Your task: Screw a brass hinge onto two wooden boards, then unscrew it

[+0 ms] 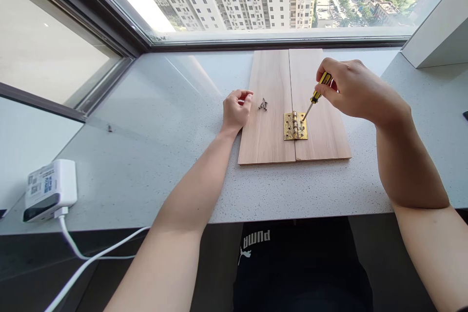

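Two light wooden boards (pixel 269 122) lie side by side on a grey speckled counter (pixel 157 156). A brass hinge (pixel 295 126) spans their seam near the front. My right hand (pixel 347 90) grips a yellow-handled screwdriver (pixel 317 96), its tip set on the hinge's right leaf. My left hand (pixel 236 109) rests at the left board's edge with fingers curled; whether it holds anything is hidden. A few loose screws (pixel 263 104) lie on the left board just right of that hand.
A window frame (pixel 278 41) runs along the counter's far edge. A white box (pixel 438 34) stands at the back right. At the front left sits a white device (pixel 49 190) with a cable (pixel 91 258) hanging off the edge.
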{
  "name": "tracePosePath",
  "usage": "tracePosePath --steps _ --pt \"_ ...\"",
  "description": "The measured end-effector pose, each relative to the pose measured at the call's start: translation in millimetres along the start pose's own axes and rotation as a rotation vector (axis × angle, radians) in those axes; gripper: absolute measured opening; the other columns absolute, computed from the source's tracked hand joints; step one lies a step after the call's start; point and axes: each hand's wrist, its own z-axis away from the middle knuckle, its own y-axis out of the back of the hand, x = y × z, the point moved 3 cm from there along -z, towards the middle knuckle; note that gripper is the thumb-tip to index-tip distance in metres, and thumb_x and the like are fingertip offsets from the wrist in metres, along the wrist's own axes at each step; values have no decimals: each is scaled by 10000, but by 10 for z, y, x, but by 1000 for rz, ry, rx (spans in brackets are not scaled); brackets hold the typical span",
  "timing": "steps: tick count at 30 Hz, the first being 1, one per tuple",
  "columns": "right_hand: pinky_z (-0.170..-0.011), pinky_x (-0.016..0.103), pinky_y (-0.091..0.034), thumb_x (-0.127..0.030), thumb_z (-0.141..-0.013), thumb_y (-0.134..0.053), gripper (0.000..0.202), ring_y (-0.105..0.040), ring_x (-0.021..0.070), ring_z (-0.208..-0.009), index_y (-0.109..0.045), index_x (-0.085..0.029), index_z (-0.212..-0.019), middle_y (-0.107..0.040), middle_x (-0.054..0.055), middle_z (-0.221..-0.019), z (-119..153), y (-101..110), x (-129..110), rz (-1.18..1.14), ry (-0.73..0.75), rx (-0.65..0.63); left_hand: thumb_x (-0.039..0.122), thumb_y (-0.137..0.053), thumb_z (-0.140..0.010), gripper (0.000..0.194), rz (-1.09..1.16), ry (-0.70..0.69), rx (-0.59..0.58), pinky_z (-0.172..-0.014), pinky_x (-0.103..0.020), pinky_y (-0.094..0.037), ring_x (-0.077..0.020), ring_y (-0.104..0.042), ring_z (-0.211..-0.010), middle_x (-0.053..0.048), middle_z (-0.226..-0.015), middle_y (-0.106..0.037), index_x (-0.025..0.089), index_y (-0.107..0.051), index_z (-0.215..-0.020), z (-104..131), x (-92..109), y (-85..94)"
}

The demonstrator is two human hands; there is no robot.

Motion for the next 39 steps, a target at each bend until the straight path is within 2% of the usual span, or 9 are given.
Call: tracePosePath --steps 10,28,35,39 --pt "-845 503 -546 -318 -1092 -717 61 -732 365 -997 -746 -291 -1138 -811 114 -1034 -9 8 25 -13 5 -6 254 -705 -1104 137 -11 -1 1 -907 -372 -697 -265 -825 -1080 -114 -1170 -860 227 -838 -1108 -10 -22 -16" --pt "-870 518 -567 -361 -1114 -702 119 -737 380 -1010 -756 -286 -1190 -820 131 -1050 11 4 -3 36 -14 4 292 -691 -1098 165 -2 -10 -2 -905 -385 -702 -270 -823 -1083 -117 -1179 -872 237 -846 -1115 -7 -25 -10" --pt "-789 491 -529 -346 -1101 -715 84 -671 327 -833 -703 -265 -1082 -773 123 -932 13 -63 -93 141 -80 43 290 -692 -1100 165 -11 11 -5 -909 -365 -687 -259 -810 -1090 -110 -1187 -865 234 -847 -1118 -6 -8 -4" --pt "-795 517 -540 -388 -1086 -745 142 -660 338 -808 -689 -264 -1043 -728 117 -893 3 -137 -88 118 -124 59 282 -702 -1107 138 -10 19 -3 -929 -386 -691 -269 -815 -1087 -115 -1181 -860 240 -833 -1106 -2 4 -1"
